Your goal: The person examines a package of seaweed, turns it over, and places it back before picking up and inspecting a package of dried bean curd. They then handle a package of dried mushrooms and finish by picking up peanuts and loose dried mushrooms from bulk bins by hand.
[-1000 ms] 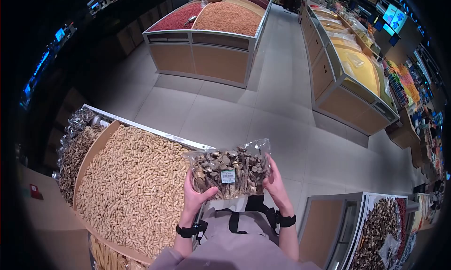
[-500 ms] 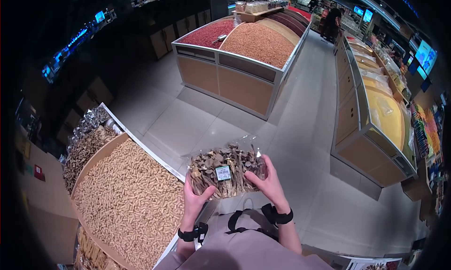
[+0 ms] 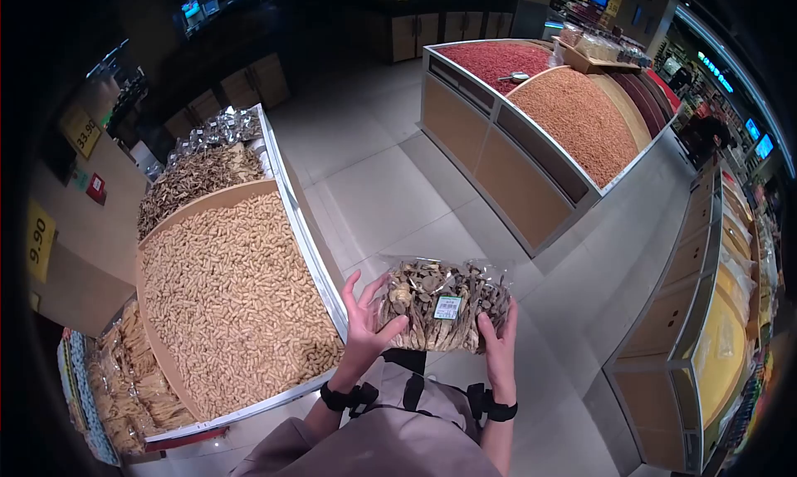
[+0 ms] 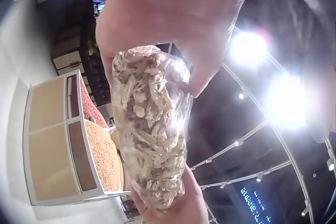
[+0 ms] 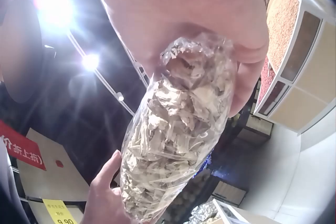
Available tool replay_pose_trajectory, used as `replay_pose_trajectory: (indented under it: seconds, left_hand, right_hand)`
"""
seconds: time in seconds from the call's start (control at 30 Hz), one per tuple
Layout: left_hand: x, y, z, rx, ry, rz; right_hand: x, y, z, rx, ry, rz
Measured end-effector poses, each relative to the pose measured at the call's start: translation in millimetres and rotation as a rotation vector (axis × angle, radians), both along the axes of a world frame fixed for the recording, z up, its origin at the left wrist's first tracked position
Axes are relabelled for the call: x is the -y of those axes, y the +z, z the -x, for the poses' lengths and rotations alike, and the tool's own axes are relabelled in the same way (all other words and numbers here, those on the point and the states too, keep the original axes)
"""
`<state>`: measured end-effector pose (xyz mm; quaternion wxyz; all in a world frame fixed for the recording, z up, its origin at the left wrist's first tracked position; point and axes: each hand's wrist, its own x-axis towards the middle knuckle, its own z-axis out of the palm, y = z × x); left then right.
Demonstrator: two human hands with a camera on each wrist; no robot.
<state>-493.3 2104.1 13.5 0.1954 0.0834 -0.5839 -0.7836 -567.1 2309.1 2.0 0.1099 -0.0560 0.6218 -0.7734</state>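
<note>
A clear plastic bag of dried mushrooms (image 3: 422, 303), with long stems and dark caps, is held up in front of the body. A white and green price label (image 3: 447, 308) faces up on it. My left hand (image 3: 364, 326) holds its left end, thumb on the front and some fingers spread away from the edge. At the right end my right hand (image 3: 500, 352) grips the bag, thumb on the front and fingers behind. Both wrist views look along the bag (image 4: 152, 129) from its ends, showing pale stems through the crinkled plastic.
At the left stands a bin of peanuts in shells (image 3: 237, 303), with dried goods (image 3: 195, 178) and wrapped packs behind it. Another bin of red and pinkish grains (image 3: 564, 116) stands ahead, a metal scoop (image 3: 515, 77) on it. A yellow-filled bin (image 3: 724, 344) lines the right side. Tiled floor (image 3: 382, 195) runs between.
The head view has swung left, so the bins have shifted right. The bag stays in both hands. Some left-hand fingers have spread off the bag's edge; the right thumb has moved lower on its front.
</note>
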Motion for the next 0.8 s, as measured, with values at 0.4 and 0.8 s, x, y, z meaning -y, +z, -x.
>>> replay_pose_trajectory:
  seconds: [0.4, 0.8]
  left_hand:
    - [103, 13, 181, -0.134, -0.031, -0.045]
    - [225, -11, 169, 0.200, 0.566, 0.062]
  right_hand:
    - [97, 19, 203, -0.084, 0.053, -0.011]
    - [322, -4, 294, -0.045, 0.751, -0.098]
